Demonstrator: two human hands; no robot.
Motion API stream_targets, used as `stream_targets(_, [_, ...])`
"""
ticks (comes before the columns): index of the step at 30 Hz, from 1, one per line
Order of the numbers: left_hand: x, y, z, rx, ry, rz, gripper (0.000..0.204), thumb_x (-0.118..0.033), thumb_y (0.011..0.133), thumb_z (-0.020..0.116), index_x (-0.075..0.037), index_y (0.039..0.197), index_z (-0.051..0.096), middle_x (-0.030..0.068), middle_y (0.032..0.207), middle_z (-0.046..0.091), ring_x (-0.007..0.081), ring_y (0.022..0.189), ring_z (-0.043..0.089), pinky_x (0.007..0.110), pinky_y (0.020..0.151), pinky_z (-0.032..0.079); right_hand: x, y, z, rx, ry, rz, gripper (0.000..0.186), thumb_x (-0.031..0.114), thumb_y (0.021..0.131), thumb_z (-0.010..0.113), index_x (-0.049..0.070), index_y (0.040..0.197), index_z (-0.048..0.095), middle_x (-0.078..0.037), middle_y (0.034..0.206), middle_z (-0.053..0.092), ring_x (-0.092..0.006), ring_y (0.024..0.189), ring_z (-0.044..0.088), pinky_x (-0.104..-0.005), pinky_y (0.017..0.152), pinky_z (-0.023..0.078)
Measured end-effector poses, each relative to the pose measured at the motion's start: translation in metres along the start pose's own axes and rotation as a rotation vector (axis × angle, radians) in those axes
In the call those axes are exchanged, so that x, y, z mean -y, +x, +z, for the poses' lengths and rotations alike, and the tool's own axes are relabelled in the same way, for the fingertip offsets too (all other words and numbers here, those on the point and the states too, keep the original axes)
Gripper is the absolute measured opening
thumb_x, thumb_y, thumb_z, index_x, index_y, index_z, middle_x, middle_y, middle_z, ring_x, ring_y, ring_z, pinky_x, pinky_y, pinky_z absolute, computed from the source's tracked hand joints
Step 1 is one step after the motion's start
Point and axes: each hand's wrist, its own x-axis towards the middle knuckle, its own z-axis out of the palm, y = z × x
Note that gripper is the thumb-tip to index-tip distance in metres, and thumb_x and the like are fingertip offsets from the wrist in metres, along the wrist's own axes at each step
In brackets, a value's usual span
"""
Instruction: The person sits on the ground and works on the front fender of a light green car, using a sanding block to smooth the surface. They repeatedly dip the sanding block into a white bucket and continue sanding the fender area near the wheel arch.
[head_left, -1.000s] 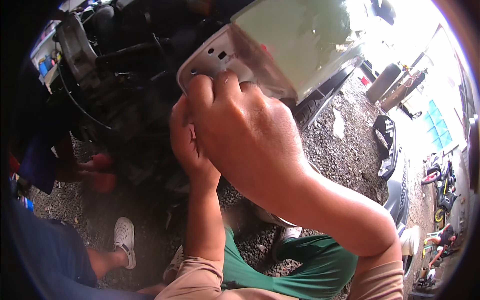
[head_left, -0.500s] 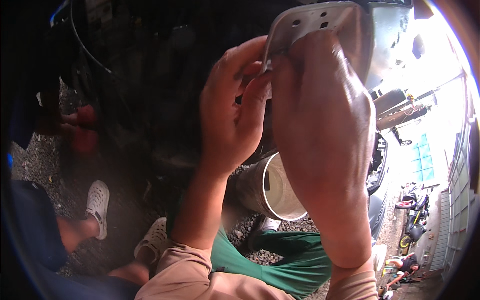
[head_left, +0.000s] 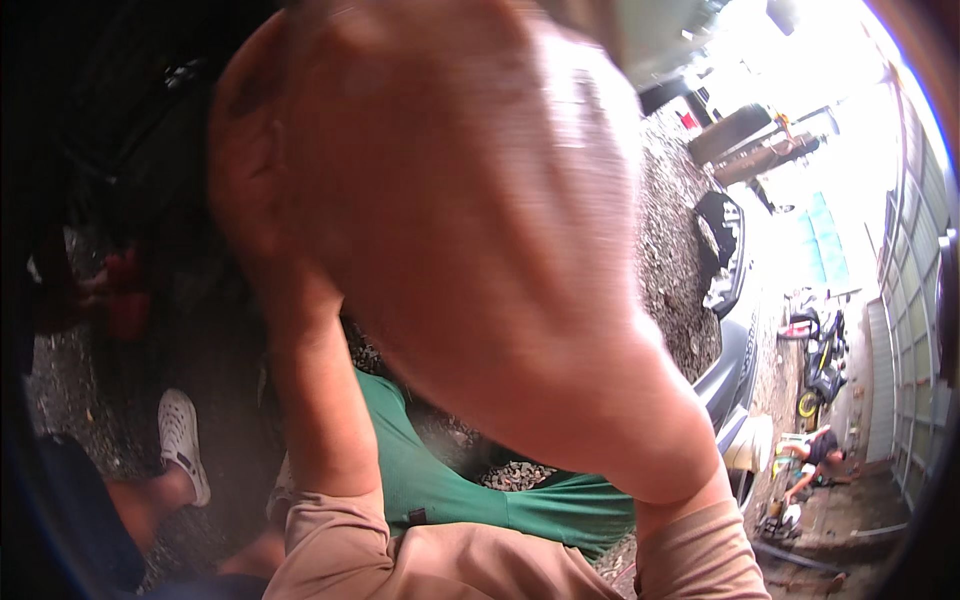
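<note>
Since half a second ago, the right hand (head_left: 450,170) has swung leftward and nearer the camera, and now fills the view at twelve o'clock, smeared by motion; the left hand (head_left: 250,170) has slid leftward too, to ten o'clock, partly covered by the right. A strip of the pale green panel (head_left: 650,35) shows at one o'clock, just past the outer edge of the right hand; its holed end, plain in the earlier frame, is hidden now. With the fingertips of both hands out of sight, I cannot tell whether either one grasps anything or is loose.

Green trousers (head_left: 450,460) spread at six o'clock, between forearms in tan sleeves (head_left: 335,540); a white clog (head_left: 182,440) is on a foot at eight; a dim red shape (head_left: 125,290) sits at nine. Gravel (head_left: 675,200) runs toward two o'clock, where dark cylinders (head_left: 735,135) show; a motorcycle (head_left: 825,365) stands at three; another person (head_left: 820,450) is at four.
</note>
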Motion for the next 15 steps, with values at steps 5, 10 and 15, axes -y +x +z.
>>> stream_targets(5, [-0.015,0.008,0.004,-0.023,-0.025,-0.008,0.036,0.000,0.096,0.059,-0.001,0.132,0.055,0.0070,0.115,0.063,0.0121,0.103,0.060,0.027,0.094,0.048,0.014,0.008,-0.009,0.039,-0.059,0.050,0.015,0.017,0.079,0.064,0.003,0.085,0.062,-0.007,0.082,0.062,-0.0171,0.066,0.064,-0.0289,0.051,0.051])
stream_targets(10, [-0.009,0.002,0.003,-0.051,-0.065,-0.017,0.037,0.000,0.096,0.059,0.000,0.133,0.054,0.0072,0.116,0.063,0.0122,0.104,0.060,0.027,0.095,0.048,-0.001,-0.008,-0.015,0.067,0.084,0.127,0.015,0.014,0.086,0.056,0.002,0.094,0.063,-0.008,0.088,0.064,-0.0177,0.072,0.066,-0.0294,0.057,0.052])
stream_targets(15, [0.004,-0.012,-0.003,0.005,0.015,0.122,0.043,-0.004,0.096,0.062,0.003,0.137,0.049,0.0114,0.123,0.063,0.0152,0.111,0.059,0.030,0.100,0.044,-0.093,-0.075,0.011,-0.153,0.507,0.277,0.029,0.009,0.100,0.039,0.002,0.111,0.066,-0.007,0.109,0.064,-0.0131,0.082,0.065,-0.0247,0.069,0.053])
